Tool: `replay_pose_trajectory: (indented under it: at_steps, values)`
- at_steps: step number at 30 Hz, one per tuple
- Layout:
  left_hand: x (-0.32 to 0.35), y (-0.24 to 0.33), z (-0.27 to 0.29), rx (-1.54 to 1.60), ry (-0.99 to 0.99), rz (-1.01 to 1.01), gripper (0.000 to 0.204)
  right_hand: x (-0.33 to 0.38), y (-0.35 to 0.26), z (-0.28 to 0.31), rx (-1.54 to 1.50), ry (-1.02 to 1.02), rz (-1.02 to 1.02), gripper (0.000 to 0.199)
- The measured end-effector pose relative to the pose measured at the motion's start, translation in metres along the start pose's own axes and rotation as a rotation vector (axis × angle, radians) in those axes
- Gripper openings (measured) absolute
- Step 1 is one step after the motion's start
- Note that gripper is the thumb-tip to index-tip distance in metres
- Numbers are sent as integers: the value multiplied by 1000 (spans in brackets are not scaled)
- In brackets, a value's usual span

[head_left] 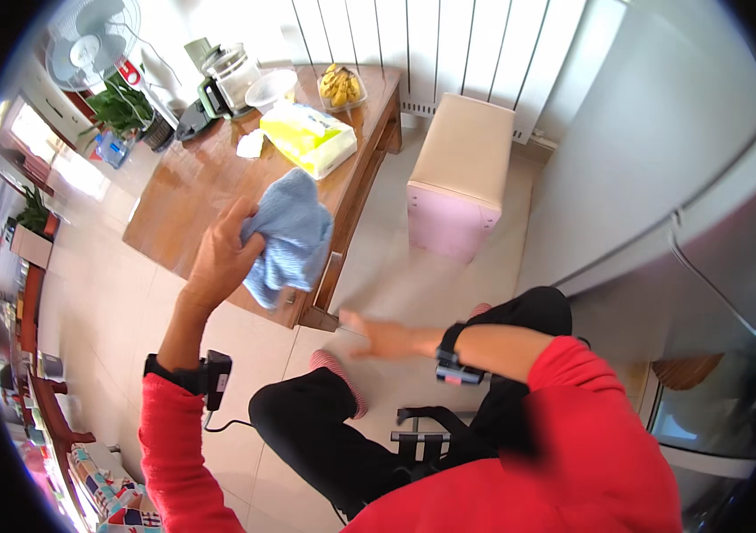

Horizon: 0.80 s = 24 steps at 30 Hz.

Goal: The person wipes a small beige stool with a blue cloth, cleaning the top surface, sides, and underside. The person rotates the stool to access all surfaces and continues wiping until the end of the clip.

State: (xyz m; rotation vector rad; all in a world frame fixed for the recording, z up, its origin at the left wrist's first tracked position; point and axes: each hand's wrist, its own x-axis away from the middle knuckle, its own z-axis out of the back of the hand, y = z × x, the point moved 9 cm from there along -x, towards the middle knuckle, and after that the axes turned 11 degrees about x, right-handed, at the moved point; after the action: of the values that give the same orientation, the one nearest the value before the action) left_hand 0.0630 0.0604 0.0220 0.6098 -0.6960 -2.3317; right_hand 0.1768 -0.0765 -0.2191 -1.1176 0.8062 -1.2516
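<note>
A light blue cloth [296, 233] hangs from my left hand [222, 253], whose fingers and thumb pinch its left side. It is held over the near end of the brown wooden table [187, 200] and hides part of that corner. My right hand [379, 338], smeared by motion, is low beside the table's near leg and above the floor. Its fingers are too blurred to read, and I see no thing in it. Beyond the cloth on the tabletop lies a yellow and white pack of tissues [311, 140], with a crumpled white tissue [251, 144] beside it.
Bananas [340, 86] in a clear tray, a clear bowl [271, 89] and a glass jug appliance [234, 75] stand at the table's back. A beige and pink box stool [462, 151] is right of the table. Further right is a large grey appliance [635, 151]. A fan [87, 51] stands back left.
</note>
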Motion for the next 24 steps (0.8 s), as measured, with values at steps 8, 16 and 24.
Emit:
replay_pose_trajectory:
  at_steps: [8,16,24]
  values:
    - [-12,75,-93,718,-234,175,19,46,-117,96,-831,261,111,47]
    - [-78,-56,-220,1011,-30,594,39,83,-62,200,-718,1000,6,39]
    - [-167,-127,-394,875,-50,337,61,95,-58,236,-923,1113,-53,41]
